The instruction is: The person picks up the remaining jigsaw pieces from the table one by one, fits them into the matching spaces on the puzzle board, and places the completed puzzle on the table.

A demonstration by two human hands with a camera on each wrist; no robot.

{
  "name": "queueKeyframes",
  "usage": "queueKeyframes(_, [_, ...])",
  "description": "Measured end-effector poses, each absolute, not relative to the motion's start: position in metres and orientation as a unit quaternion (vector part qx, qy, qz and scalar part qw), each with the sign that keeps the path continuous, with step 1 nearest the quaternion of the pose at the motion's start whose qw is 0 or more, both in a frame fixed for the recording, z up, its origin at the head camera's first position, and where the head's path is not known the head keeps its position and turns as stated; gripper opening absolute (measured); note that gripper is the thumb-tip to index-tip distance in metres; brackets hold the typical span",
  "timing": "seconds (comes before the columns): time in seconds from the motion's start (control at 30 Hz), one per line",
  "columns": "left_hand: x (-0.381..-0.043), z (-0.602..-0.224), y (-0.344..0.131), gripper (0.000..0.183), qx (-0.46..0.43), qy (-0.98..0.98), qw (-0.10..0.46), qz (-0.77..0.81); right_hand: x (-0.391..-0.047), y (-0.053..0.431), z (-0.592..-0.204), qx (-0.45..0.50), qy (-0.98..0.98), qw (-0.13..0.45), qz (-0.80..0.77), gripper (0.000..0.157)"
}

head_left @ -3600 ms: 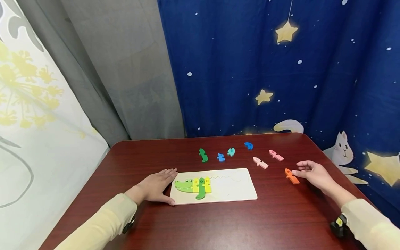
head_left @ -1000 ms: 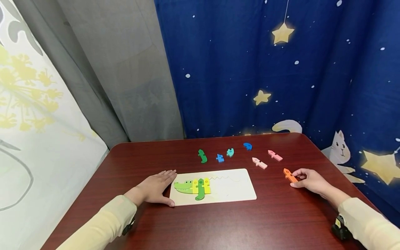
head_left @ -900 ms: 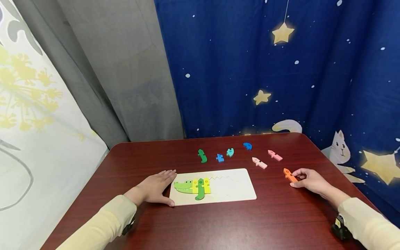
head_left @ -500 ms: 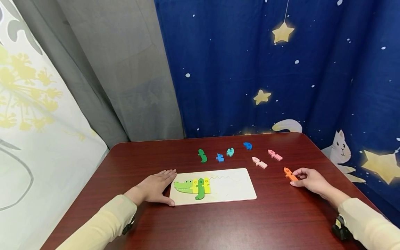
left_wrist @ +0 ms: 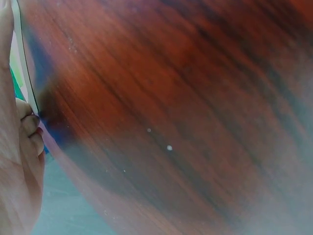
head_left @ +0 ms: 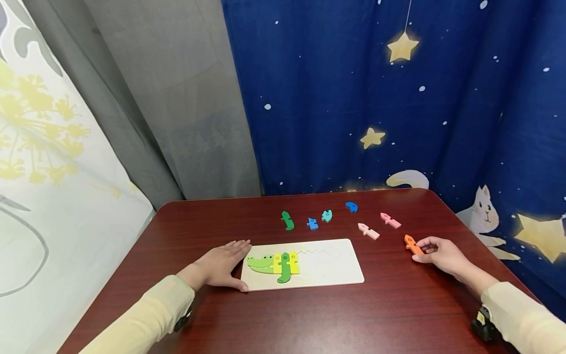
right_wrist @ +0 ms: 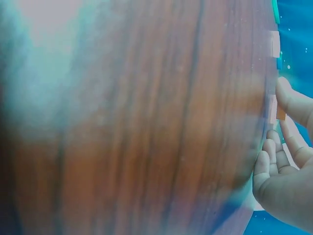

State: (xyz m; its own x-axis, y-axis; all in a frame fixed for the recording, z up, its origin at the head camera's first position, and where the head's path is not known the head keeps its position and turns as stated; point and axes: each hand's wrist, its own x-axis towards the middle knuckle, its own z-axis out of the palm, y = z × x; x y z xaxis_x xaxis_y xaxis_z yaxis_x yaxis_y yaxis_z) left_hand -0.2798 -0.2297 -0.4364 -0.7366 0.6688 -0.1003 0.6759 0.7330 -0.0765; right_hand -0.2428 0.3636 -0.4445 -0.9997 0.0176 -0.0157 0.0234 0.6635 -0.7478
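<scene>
My left hand (head_left: 225, 265) rests spread at the left end of a pale wooden puzzle board (head_left: 331, 268), with its thumb along the near left corner. On that board lie a light green crocodile head piece (head_left: 261, 264), two yellow body pieces (head_left: 294, 262) and a green leg piece (head_left: 285, 270), set side by side. Over at the right, my right hand (head_left: 444, 255) pinches an orange puzzle piece (head_left: 412, 244) between thumb and fingers. The right wrist view shows only a bit of the orange piece (right_wrist: 280, 113) between the fingers. In the left wrist view the board's edge (left_wrist: 24, 63) runs beside the hand.
Behind the board lie loose pieces: dark green (head_left: 287, 221), blue (head_left: 312, 223), teal (head_left: 326, 215), dark blue (head_left: 352, 207), pale pink (head_left: 369, 231) and pink (head_left: 391, 220). The dark red table (head_left: 309, 319) backs onto a blue star-patterned curtain (head_left: 318, 98).
Earlier the right hand only touched the orange piece with looser fingers; now it pinches it and the piece is turned slightly. The left hand and the board keep their places.
</scene>
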Motion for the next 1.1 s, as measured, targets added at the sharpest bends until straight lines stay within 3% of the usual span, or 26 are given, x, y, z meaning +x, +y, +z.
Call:
queueKeyframes(0.53, [-0.282, -0.438, -0.23, 0.121, 0.364, 0.929, 0.031, -0.062, -0.247, 0.351, -0.439, 0.014, 0.899, -0.047, -0.434, 0.049])
queueKeyframes(1.1, [-0.282, -0.437, -0.23, 0.121, 0.364, 0.928, 0.033, -0.063, -0.25, 0.333, -0.428, 0.003, 0.882, -0.053, -0.467, 0.051])
